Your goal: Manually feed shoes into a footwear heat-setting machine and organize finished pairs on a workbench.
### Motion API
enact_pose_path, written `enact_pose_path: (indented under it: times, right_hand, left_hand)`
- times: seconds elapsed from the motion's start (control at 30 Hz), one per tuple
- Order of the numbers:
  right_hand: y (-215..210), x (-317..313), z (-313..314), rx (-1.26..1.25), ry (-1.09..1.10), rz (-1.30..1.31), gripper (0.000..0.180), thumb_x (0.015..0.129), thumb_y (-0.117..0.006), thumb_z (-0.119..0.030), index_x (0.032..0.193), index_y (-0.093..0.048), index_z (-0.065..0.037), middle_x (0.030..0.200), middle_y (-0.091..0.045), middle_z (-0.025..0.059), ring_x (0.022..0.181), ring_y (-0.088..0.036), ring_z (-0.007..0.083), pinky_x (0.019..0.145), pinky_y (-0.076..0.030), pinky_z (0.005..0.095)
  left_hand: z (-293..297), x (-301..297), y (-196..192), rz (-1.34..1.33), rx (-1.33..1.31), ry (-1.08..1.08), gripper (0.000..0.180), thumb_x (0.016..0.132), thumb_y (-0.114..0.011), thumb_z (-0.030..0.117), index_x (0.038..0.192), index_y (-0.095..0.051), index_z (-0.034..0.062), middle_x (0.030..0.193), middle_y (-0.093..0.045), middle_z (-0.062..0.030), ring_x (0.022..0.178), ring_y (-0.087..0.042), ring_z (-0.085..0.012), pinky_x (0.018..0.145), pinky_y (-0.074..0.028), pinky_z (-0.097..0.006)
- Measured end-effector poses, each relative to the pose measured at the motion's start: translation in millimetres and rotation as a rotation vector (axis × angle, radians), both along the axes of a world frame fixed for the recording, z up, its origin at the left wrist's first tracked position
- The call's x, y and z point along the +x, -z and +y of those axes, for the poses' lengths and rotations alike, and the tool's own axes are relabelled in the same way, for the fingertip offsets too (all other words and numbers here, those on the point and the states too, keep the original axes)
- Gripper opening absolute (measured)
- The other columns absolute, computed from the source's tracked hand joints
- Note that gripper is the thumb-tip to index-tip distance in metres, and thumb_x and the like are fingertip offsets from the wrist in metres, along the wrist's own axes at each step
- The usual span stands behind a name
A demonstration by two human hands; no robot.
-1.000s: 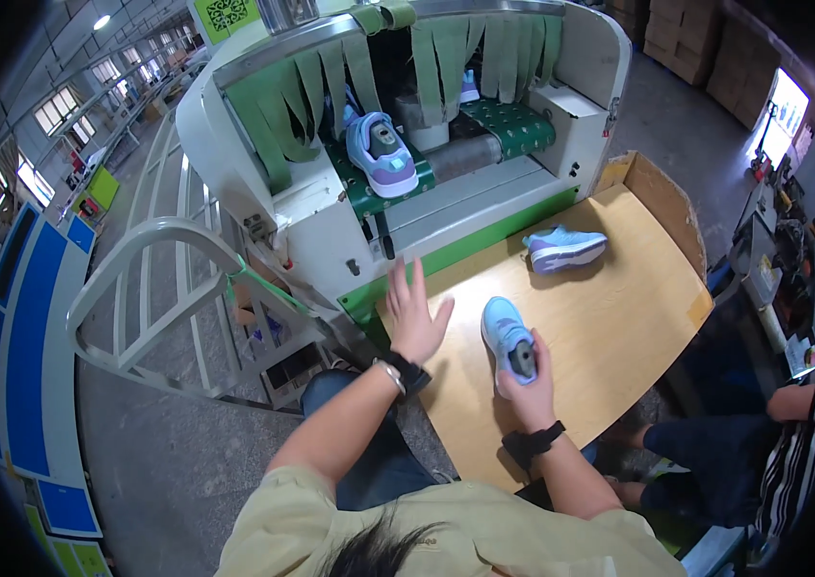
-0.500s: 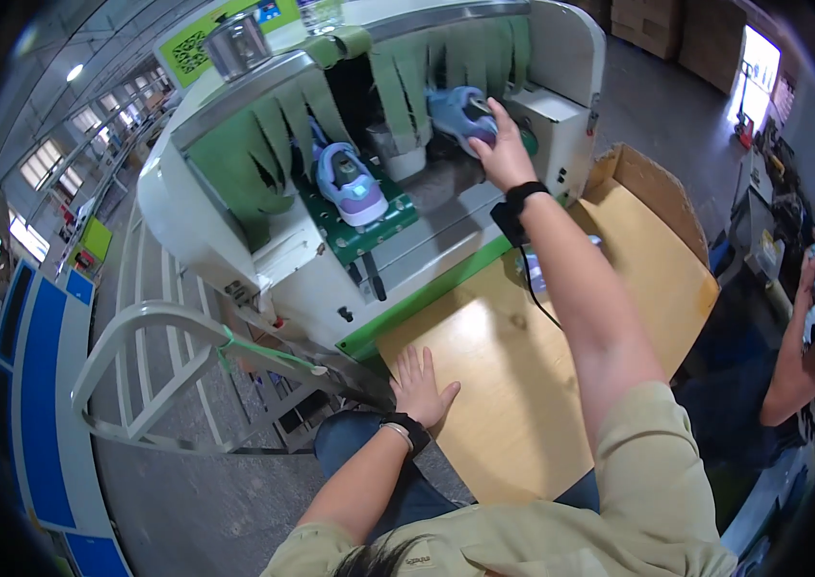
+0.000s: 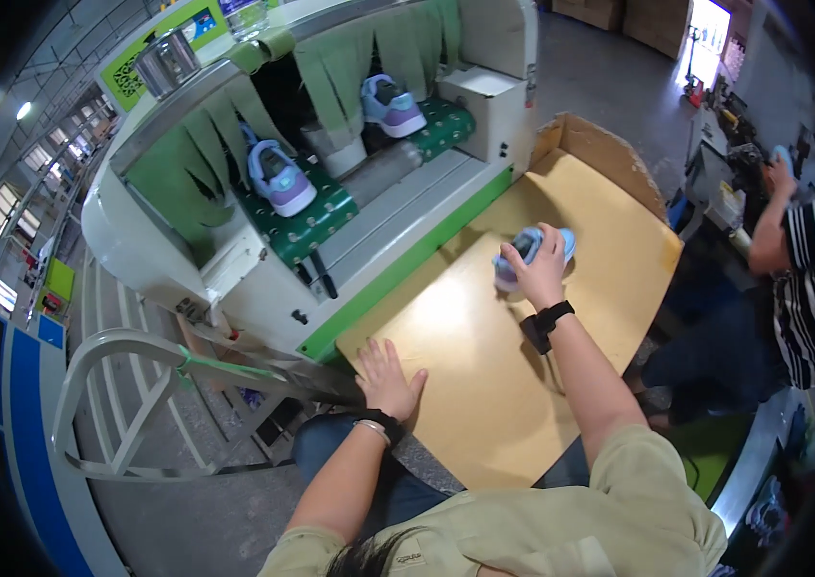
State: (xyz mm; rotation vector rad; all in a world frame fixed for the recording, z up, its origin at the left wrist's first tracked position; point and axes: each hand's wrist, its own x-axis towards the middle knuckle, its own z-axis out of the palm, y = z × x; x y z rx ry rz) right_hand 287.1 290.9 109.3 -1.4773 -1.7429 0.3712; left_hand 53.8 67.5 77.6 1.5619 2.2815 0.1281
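Observation:
My right hand [image 3: 540,269] grips a light blue sneaker [image 3: 529,252] that rests on the tan cardboard-covered table [image 3: 484,385]. My left hand [image 3: 386,375] lies flat on the table's near left edge, fingers spread, holding nothing. Two more sneakers, light blue and lilac, ride on green dotted trays of the white and green machine: one [image 3: 280,179] on the left tray, one [image 3: 392,105] on the right tray under the green strip curtain [image 3: 350,72].
The machine [image 3: 234,192] stands along the table's far side. A raised cardboard wall [image 3: 610,159] closes the table's far right end. A person in a striped shirt [image 3: 807,279] sits at the right. A grey metal frame [image 3: 138,404] stands at lower left.
My right hand set a sneaker on the machine's right tray, came back down and took hold of the other sneaker on the table. My left hand stayed flat on the table.

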Motion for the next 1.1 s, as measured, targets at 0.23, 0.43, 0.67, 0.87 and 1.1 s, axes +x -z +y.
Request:
enact_pose_path:
  times: [0.23,0.43,0.67,0.87,1.1]
  right_hand:
    - [34,4,-13,-0.074,-0.063,0.133,0.041,0.067,-0.070,-0.010,0.106,-0.060,-0.004,0.114,-0.054,0.0232,0.115,-0.046,0.0410,0.105,-0.038,0.0458]
    - [16,-63,-146,-0.264,-0.734,0.412,0.056,0.076,-0.058,-0.001,0.131,-0.050,-0.006,0.139,-0.046,0.0242,0.137,-0.038,0.0402,0.117,-0.028,0.0416]
    - [17,-52,-163,-0.215,-0.758,0.366,0.062,0.077,-0.058,-0.004,0.138,-0.047,-0.007,0.144,-0.041,0.0216,0.138,-0.038,0.0368,0.116,-0.030,0.0402]
    - [21,-54,-163,-0.204,-0.744,0.373,0.061,0.077,-0.059,-0.005,0.137,-0.049,-0.008,0.144,-0.041,0.0221,0.136,-0.039,0.0381,0.115,-0.031,0.0410]
    - [22,-54,-166,-0.181,-0.728,0.369,0.060,0.078,-0.060,-0.008,0.137,-0.050,-0.010,0.144,-0.044,0.0220,0.135,-0.040,0.0395,0.114,-0.033,0.0426]
  left_hand:
    - [8,4,8,-0.053,-0.036,0.018,0.100,0.089,-0.054,0.062,0.157,-0.005,0.0076,0.163,0.006,-0.0204,0.150,0.006,-0.0429,0.112,-0.015,-0.070]
    - [3,-5,8,-0.055,-0.026,-0.013,0.097,0.090,-0.055,0.057,0.158,-0.006,0.0095,0.164,0.007,-0.0188,0.150,0.008,-0.0409,0.112,-0.016,-0.069]
    - [3,-3,15,-0.087,0.036,0.018,0.088,0.092,-0.054,0.052,0.157,-0.012,0.0106,0.164,0.004,-0.0182,0.151,0.005,-0.0398,0.113,-0.017,-0.067]
    - [0,-1,10,-0.075,0.037,0.004,0.086,0.092,-0.053,0.053,0.158,-0.014,0.0122,0.164,0.002,-0.0169,0.151,0.004,-0.0391,0.113,-0.016,-0.068]
    - [-3,-2,10,-0.072,0.036,0.004,0.085,0.093,-0.052,0.053,0.158,-0.014,0.0128,0.165,0.002,-0.0164,0.151,0.004,-0.0382,0.113,-0.016,-0.068]
